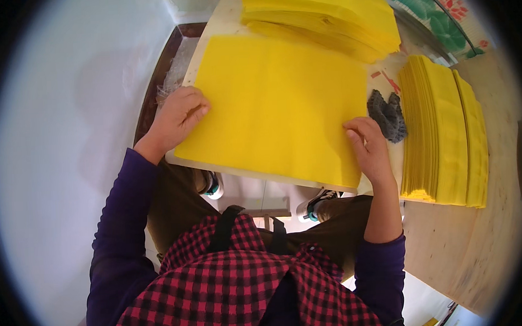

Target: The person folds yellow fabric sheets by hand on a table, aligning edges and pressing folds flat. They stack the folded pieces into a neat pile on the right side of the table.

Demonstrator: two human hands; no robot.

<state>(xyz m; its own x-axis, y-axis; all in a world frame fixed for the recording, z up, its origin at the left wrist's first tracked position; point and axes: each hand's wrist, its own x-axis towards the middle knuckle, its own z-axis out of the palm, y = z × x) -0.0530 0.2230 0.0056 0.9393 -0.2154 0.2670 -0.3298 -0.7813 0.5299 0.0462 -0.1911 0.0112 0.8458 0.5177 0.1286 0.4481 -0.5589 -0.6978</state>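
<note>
A flat yellow sheet (270,111), which looks like cloth or felt, lies spread over the table in front of me. At its left edge, my left hand (184,111) has its fingers curled and pinches the border between thumb and fingertips. My right hand (368,145) is closed on the opposite edge, thumb and forefinger together at the border. Both palms are turned out of sight. Whether the sheet is one layer or several, I cannot tell.
Beyond the sheet rests a thick pile of yellow sheets (325,17). More folded yellow stacks (438,134) stand at the right on a wooden board (453,242). A crumpled grey cloth (387,115) sits between. A white wall (82,158) borders the left side.
</note>
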